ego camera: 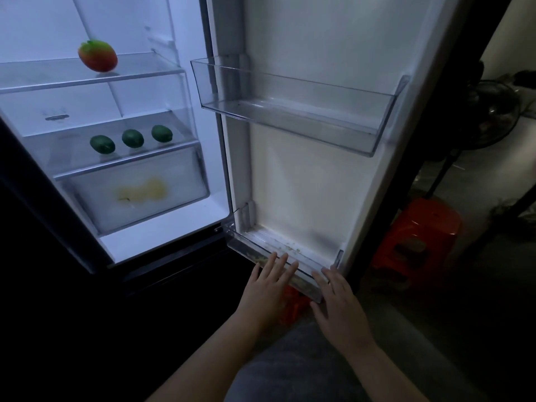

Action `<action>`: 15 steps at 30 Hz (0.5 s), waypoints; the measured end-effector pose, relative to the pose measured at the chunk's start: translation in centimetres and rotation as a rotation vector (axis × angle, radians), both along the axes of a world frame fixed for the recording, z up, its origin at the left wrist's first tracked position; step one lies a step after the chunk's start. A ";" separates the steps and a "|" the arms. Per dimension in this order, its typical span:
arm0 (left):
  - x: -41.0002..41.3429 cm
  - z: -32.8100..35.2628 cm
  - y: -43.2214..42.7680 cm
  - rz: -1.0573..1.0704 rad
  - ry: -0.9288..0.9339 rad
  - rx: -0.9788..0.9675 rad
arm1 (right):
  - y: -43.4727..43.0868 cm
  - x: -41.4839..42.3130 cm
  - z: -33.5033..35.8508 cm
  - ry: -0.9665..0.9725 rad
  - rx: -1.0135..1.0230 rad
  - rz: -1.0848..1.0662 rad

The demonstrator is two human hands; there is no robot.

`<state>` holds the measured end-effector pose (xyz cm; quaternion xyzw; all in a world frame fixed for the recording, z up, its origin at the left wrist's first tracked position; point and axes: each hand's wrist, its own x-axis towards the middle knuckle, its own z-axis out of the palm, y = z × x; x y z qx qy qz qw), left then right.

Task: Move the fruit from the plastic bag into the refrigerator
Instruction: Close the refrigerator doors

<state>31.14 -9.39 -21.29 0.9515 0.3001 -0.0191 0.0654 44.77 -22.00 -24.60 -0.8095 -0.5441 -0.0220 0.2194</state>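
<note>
Head view: both hands, left (271, 281) and right (338, 300), flat and empty on door bin (307, 281); hard pressing may unseat it.

My left hand (272, 281) and right hand (338, 307) lead back to bare forearms (214, 352), and I wear plain grey cloth (293, 369) below them.

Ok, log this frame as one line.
fridge door open | mango: upper shelf | three green fruits: lower shelf | left hand, right hand: open, at lower door bin
</note>
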 end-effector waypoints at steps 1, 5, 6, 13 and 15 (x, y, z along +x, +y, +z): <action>-0.7 0.0 0.1 -0.009 -0.002 0.004 | -0.1 -0.9 0.0 0.003 -0.005 -0.010; -3.8 -0.1 0.8 -0.032 -0.037 -0.017 | -0.1 -5.2 -0.4 0.040 -0.023 -0.044; -4.7 -0.1 1.0 -0.034 -0.040 -0.028 | 0.0 -6.4 -0.5 0.043 -0.024 -0.046; -11.4 -0.3 2.9 -0.025 -0.088 -0.052 | 1.2 -14.4 -0.5 -0.027 -0.053 -0.058; -13.0 -0.3 3.7 -0.019 -0.099 -0.058 | 1.8 -16.5 -0.4 -0.062 -0.066 -0.070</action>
